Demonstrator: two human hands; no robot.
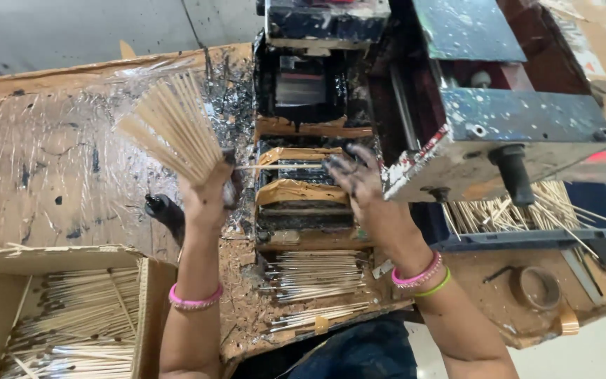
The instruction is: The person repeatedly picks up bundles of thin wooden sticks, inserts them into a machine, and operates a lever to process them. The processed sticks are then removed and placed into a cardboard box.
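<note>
Head view: the left hand point(205, 200) is closed around the base of a fan of thin bamboo sticks point(170, 126), their long axes spreading up and to the left, away from the wrist. One single stick point(278, 166) lies level between the two hands, its left end at the left thumb and its right end at the blackened fingertips of the right hand point(359, 179). The right fingers are curled at that tip; whether they pinch it or only touch it, I cannot tell. The right hand is the nearer to the feed slot of the machine point(303, 175), which stands at the middle of the bench point(57, 175), just behind the stick. Coated sticks point(313, 274) lie in a row at the bench's near edge, below the machine. A cardboard box of sticks point(71, 316) sits at the near left corner. A tray of loose sticks point(513, 210) lies to the right, under the machine's handle point(513, 172). A tape roll point(538, 288) rests near the right near edge. The floor beyond is grey.
</note>
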